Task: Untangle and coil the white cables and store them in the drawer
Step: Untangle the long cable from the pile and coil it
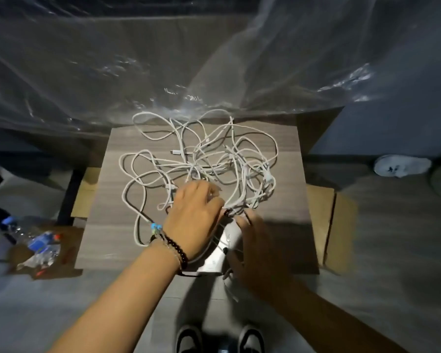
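Wooden board (285, 154) carries one cable tangle (201, 159); two hands (192, 220) reach.

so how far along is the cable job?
Early. Done: nothing, the white cables lie in one tangle on the table, no coils. In hand: left hand and right hand reach into the near edge of the tangle. Left: untangling, coiling, storing. No drawer visible.

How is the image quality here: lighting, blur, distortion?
Head view: dim, lit from the front; right hand in shadow and motion-blurred, left hand brighter; glare on the plastic sheet; wide-angle bending at the edges; white cables readable.
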### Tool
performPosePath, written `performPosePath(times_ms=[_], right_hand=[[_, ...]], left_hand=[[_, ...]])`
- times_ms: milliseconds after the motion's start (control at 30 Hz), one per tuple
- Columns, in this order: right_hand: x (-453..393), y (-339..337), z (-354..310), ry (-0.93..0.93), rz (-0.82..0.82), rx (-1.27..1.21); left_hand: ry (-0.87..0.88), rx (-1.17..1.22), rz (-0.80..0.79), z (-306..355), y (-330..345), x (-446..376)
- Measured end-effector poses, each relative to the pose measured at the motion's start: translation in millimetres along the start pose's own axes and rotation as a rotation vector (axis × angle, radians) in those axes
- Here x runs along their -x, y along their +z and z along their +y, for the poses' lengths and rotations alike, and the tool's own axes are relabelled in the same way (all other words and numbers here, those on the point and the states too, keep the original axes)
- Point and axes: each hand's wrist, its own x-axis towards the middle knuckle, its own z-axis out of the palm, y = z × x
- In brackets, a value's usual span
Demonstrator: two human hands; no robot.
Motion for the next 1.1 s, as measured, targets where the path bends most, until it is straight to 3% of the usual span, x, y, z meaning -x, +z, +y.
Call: performPosePath(times_ms=[67, 333, 1100], right_hand=[[-8, 12, 7, -0.051, -0.033, 0.077], [-38, 7, 26, -0.067, -0.050, 0.281], [-28, 24, 36, -0.084, -0.017, 0.423]], left_hand=[[-0.079, 0.086, -0.016, -9, 28, 3], [-0.083, -0.120, -0.160, -52, 82, 52], [-0.017, -0.092, 0.084, -48, 106, 54]])
